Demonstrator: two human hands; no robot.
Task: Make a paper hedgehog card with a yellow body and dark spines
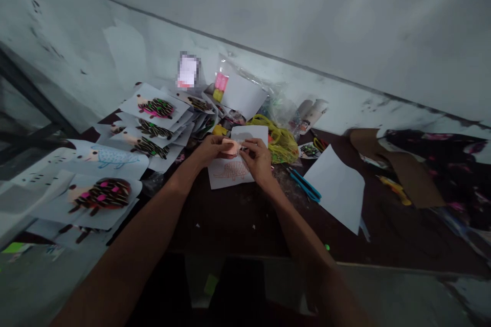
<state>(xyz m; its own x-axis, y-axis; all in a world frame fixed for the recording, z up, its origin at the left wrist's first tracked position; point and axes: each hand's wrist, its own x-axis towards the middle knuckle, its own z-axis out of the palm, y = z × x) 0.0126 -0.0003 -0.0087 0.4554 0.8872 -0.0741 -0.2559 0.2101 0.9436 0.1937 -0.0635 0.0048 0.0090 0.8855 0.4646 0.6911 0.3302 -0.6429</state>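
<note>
Both my hands meet over a white sheet (230, 171) with a faint animal outline drawn on it, lying on the dark table (238, 219). My left hand (210, 149) and my right hand (258, 159) together pinch a small pink-orange piece of paper (231, 147) just above that sheet. Blue-handled scissors (305, 185) lie right of my right hand.
Several finished hedgehog paper crafts (155, 108) on white sheets are spread at the left, one (102, 195) closer to me. A yellow bundle (281, 142), plastic bags and rolls sit behind the hands. A blank white sheet (339, 189), brown paper (399, 163) and dark floral cloth (452, 163) lie right.
</note>
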